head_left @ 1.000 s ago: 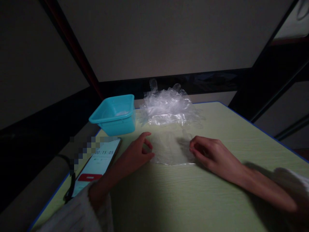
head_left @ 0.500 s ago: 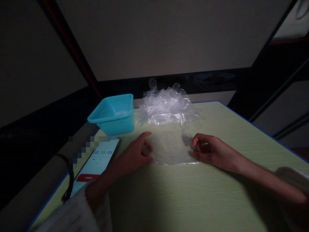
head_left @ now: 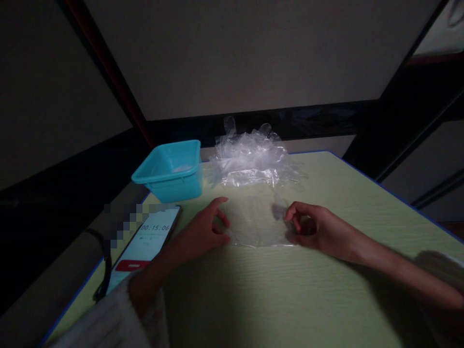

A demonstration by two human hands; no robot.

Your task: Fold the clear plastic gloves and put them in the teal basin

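A clear plastic glove (head_left: 255, 222) lies flat on the pale green table (head_left: 290, 290) between my hands. My left hand (head_left: 197, 234) rests at its left edge, fingers curled, fingertips pressing the plastic down. My right hand (head_left: 315, 227) sits at its right edge with thumb and forefinger pinched on the glove's edge, which looks slightly lifted there. A heap of more clear plastic gloves (head_left: 253, 157) is piled at the table's far side, just beyond the flat one.
A turquoise plastic tub (head_left: 170, 169) stands at the far left. A phone (head_left: 145, 249) showing a timer lies at the left edge, with a dark cable beside it. Dark frame bars and a wall rise behind the table.
My right hand turned from lying flat on the glove to a pinch at its right edge. The left hand barely moved. The phone's timer advanced one second.
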